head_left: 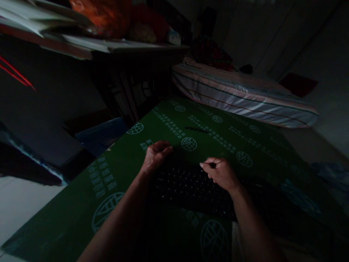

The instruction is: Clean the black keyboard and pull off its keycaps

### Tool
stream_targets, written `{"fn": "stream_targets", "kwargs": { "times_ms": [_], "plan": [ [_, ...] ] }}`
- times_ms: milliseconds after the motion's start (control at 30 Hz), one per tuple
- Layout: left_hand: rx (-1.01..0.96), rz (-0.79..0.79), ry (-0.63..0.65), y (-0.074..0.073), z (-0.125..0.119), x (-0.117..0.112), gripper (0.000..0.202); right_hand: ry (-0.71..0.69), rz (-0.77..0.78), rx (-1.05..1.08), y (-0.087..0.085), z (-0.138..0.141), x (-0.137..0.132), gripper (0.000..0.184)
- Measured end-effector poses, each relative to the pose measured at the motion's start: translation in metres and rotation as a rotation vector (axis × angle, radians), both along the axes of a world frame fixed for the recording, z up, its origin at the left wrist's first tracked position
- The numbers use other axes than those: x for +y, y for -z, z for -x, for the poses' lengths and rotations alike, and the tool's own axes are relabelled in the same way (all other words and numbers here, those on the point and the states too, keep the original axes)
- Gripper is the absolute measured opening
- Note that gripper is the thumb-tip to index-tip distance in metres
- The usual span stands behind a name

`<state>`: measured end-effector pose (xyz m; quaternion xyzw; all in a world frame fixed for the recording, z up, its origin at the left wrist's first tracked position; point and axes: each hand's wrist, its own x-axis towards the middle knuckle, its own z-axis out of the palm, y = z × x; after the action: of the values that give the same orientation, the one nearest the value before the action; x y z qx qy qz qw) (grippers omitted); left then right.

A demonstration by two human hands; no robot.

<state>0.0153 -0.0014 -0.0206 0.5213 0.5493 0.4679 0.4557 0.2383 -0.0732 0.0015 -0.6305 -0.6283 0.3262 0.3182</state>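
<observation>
A black keyboard (191,185) with white key markings lies on the green table covering (163,127). At its far left edge is my left hand (158,154), fingers curled together; whatever they may hold is hidden in shadow. My right hand (220,173) is closed in a pinch above the keyboard's upper rows. Something small and dark shows between its thumb and fingers, too dim to name. Farther back on the covering lies a thin row of small black pieces (196,129).
A bed with a striped cover (245,94) stands beyond the table. On the left, a cluttered shelf or desk (100,45) carries an orange bag (103,16). A blue panel (100,134) is beside the table's left edge. Light bluish crumpled material (300,196) lies at right.
</observation>
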Motion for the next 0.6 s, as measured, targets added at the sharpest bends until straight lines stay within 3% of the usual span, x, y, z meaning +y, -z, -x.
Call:
{"fn": "stream_targets", "kwargs": {
  "times_ms": [167,400,600],
  "plan": [
    [0.178,-0.074,0.089,-0.01,-0.003,-0.006,0.031,0.009,0.028,0.046,0.0,0.001,0.001,0.024],
    [0.625,-0.26,0.455,-0.034,-0.027,-0.029,0.026,0.012,-0.021,0.041,0.007,0.001,0.003,0.022],
    [0.724,-0.382,0.616,-0.027,-0.061,-0.038,0.019,0.003,-0.083,0.021,0.013,0.004,0.007,0.017]
  ]
}}
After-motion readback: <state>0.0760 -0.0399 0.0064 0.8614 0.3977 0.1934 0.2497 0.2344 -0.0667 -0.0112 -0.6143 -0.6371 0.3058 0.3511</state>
